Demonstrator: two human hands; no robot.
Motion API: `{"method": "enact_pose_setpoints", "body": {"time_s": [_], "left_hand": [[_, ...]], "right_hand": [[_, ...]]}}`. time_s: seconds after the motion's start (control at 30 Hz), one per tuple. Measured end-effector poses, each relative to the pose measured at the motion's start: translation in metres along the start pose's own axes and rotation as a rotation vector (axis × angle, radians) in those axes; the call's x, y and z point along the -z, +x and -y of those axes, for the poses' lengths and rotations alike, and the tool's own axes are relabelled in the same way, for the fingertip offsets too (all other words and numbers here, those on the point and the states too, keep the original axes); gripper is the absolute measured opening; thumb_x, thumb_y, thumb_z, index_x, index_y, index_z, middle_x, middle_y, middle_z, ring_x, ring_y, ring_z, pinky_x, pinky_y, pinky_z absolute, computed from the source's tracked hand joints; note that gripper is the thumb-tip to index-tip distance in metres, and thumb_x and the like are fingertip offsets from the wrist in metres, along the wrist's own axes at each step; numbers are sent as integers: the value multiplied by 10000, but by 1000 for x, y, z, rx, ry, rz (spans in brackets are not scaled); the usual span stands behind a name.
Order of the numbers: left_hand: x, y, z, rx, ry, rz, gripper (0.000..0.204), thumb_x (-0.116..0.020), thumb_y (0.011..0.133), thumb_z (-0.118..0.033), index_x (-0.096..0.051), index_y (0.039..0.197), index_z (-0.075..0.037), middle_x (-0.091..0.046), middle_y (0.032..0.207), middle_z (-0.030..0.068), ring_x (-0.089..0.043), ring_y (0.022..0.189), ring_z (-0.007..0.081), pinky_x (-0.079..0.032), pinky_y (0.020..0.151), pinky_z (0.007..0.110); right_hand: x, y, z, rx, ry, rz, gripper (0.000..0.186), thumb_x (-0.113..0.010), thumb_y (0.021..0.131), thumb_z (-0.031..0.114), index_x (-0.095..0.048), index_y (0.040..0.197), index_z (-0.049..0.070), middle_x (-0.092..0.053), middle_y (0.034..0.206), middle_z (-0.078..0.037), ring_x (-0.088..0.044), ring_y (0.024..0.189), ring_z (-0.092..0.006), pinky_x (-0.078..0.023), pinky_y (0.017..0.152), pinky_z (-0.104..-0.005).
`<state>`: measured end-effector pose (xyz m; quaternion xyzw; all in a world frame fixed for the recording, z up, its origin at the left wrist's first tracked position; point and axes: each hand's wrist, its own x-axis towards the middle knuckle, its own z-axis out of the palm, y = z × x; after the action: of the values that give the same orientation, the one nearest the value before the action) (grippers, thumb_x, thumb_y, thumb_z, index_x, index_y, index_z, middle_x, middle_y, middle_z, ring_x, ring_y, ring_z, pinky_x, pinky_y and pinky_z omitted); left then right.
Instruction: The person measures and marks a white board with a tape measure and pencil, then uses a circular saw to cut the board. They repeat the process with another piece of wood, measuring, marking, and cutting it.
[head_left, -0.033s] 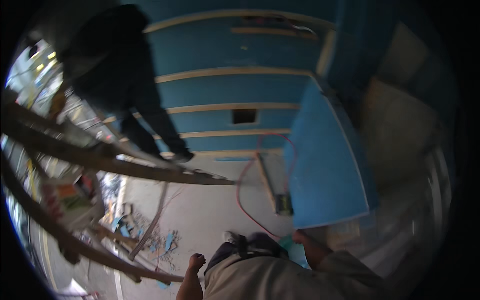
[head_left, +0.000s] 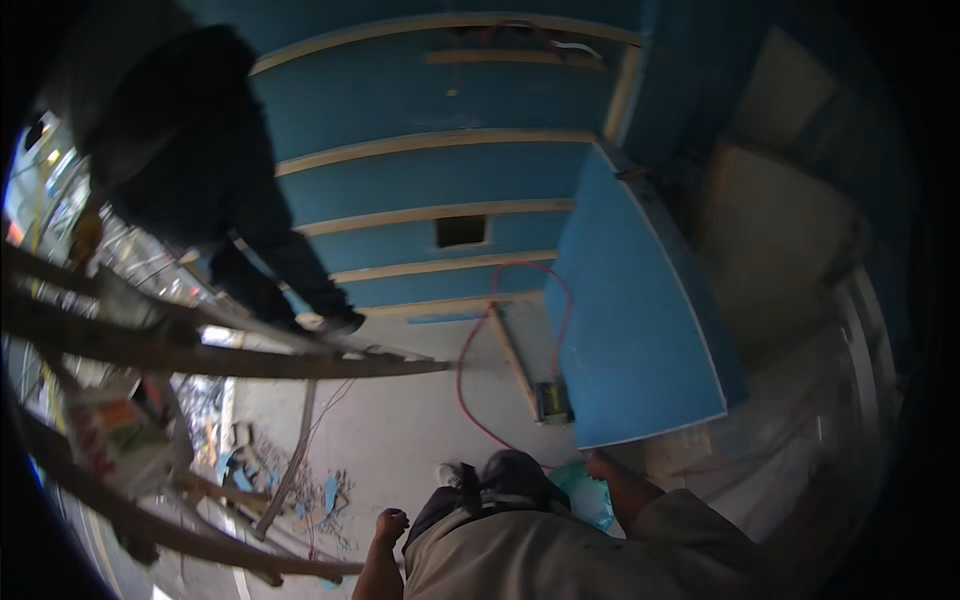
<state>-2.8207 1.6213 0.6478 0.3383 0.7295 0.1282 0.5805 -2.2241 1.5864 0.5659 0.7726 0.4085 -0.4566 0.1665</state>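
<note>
My left hand (head_left: 392, 524) hangs at my left side with its fingers curled in, and nothing shows in it. On my other side, my right hand (head_left: 601, 465) is closed close under the lower edge of a large blue panel (head_left: 640, 350). A pale green plastic bag (head_left: 584, 497) lies right beside that hand. Whether the fingers hold the bag or touch the panel is hidden by the angle and blur.
A person in dark clothes (head_left: 225, 180) stands on wooden planks (head_left: 260, 360) at the left. Ahead is a blue wall with wooden battens (head_left: 440, 212). A red hose (head_left: 461, 390) loops over the floor. Blue scraps and debris (head_left: 330, 495) lie at left, near a printed sack (head_left: 125, 430).
The whole scene has shifted a little to the left in the picture, as my view turns slightly. Both hands keep nearly the same pose.
</note>
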Motion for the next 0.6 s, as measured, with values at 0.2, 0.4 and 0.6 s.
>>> {"method": "enact_pose_setpoints", "body": {"time_s": [0.2, 0.4, 0.6], "left_hand": [[-33, 63, -115, -176, 424, 262, 300, -621, 854, -167, -618, 1058, 53, -703, 826, 166, -699, 713, 210, -561, 640, 336], [10, 112, -138, -57, 354, 30, 249, -556, 847, -149, -635, 994, 36, -695, 757, 143, -664, 603, 190, -506, 489, 305], [35, 90, -155, 84, 409, 121, 247, -581, 856, -194, -628, 1026, -21, -680, 765, 91, -638, 626, 166, -506, 528, 294]], "right_hand": [[50, -47, -68, -214, 1016, -95, 200, -477, 929, 156, -618, 845, 42, -643, 741, -114, -609, 560, -241, -490, 461, -361], [87, 19, -24, -402, 830, 28, 194, -516, 903, 129, -633, 823, -3, -641, 686, -159, -615, 529, -241, -481, 436, -372], [225, 193, 61, -114, 792, -221, 298, -526, 849, 213, -611, 614, 52, -573, 505, -97, -572, 432, -224, -484, 467, -395]]}}
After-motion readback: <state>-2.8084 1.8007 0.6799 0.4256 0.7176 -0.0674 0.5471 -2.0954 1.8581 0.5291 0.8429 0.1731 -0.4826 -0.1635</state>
